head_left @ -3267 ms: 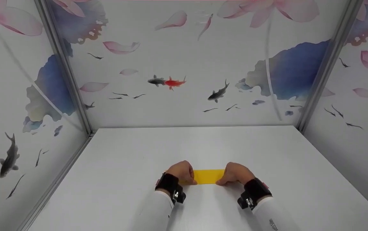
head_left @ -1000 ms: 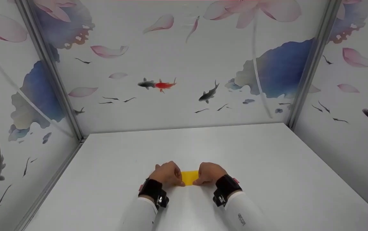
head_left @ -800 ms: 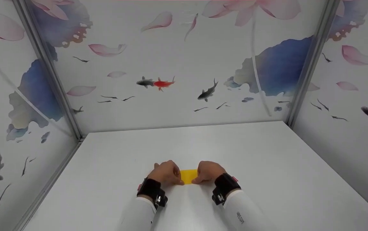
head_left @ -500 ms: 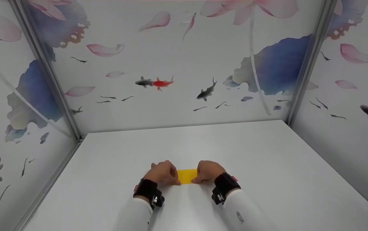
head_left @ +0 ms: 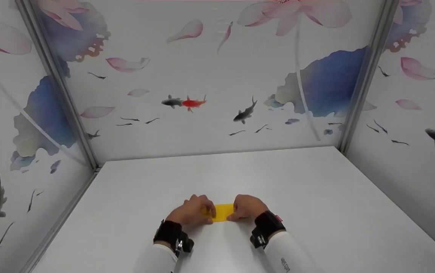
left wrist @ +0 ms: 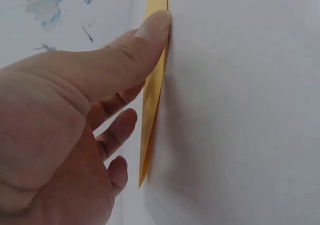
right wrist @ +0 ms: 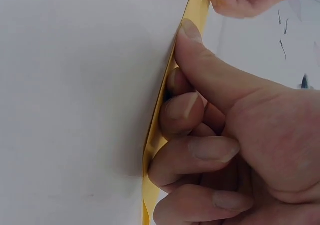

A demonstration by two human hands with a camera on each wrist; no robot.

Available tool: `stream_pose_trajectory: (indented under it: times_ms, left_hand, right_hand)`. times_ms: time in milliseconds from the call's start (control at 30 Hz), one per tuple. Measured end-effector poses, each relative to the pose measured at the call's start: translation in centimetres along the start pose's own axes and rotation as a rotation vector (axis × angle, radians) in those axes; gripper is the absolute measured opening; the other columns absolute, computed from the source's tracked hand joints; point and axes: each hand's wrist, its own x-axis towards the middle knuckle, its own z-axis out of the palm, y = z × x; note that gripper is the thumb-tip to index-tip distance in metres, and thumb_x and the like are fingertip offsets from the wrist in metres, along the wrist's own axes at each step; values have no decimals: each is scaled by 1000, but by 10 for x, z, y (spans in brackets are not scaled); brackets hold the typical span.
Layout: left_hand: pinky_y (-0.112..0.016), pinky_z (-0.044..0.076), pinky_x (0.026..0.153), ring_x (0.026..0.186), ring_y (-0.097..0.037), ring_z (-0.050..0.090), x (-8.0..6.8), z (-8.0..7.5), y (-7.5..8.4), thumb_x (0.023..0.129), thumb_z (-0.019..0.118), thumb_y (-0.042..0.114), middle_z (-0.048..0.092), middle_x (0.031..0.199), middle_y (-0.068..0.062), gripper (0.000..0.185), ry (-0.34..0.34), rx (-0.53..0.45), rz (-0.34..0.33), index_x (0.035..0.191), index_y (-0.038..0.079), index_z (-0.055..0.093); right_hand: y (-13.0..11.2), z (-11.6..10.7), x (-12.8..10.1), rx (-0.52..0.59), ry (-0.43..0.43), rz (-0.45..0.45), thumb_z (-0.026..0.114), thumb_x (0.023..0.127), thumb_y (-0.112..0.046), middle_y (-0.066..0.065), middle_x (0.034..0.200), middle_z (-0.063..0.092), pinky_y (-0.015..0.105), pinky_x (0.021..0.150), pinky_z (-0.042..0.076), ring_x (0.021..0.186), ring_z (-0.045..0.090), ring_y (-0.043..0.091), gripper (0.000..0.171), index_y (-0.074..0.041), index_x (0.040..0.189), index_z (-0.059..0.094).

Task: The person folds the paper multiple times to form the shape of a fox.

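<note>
On my feed, the left hand (head_left: 193, 211) and right hand (head_left: 251, 207) are pinching the yellow strip (head_left: 224, 212) between thumb and fingers, over the near middle of the tabletop (head_left: 156, 182). I'm seeing its layers gaping at the left end, so uneven pressing or pulling could be skewing them into a crooked crease. I'm noticing dark lettering (head_left: 285, 264) on the right sleeve (head_left: 294, 251), too small for reading.

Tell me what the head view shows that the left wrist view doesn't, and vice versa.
Only the head view shows the right hand, black wrist straps and red fish print. Only the left wrist view shows the palm side of the left hand and the tapering end of the yellow sheet. Both show that hand, the sheet, white table and printed wall.
</note>
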Motion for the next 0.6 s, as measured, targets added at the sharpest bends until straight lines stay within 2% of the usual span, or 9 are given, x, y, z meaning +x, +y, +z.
stream_pose_trajectory:
  times_ms: [67,167,300,433,533,600]
  left_hand:
    - [-49,46,102,108,-19,51,2,2,4,95,86,23,68,111,5,7,-41,0,18,100,25,83]
    - [-42,49,99,101,-17,56,9,4,16,95,84,22,71,103,5,2,-69,-14,-7,97,21,84]
    - [-40,52,91,87,-18,59,14,10,33,91,87,18,73,91,2,8,-34,-22,-105,88,14,82]
    - [-40,56,88,81,-21,59,18,11,45,87,92,17,73,88,-4,14,31,-32,-221,88,8,81]
    - [-39,57,85,79,-22,58,22,11,50,87,93,18,72,87,-6,19,54,-24,-261,92,3,81]
    - [-38,57,83,78,-22,58,25,10,51,87,93,17,72,86,-6,20,56,-19,-257,94,2,81]
  right_hand:
    - [0,1,-1,6,-3,-2,89,89,-39,6,96,69,40,87,54,85,56,21,43,-3,109,74]
    - [1,0,-3,21,5,3,90,89,-38,5,94,67,38,85,52,85,56,22,42,-4,108,74]
    - [4,3,-4,32,14,1,90,89,-35,4,90,66,37,81,50,82,56,21,37,-5,104,73]
    - [4,6,-4,53,9,3,88,91,-34,4,92,67,38,85,53,83,56,21,36,-5,105,74]
    - [4,7,-3,65,9,1,88,92,-34,4,91,68,38,85,53,83,57,21,34,-5,105,75]
    - [6,7,-3,65,14,-1,88,91,-34,4,89,68,37,83,52,81,57,20,33,-5,103,76]
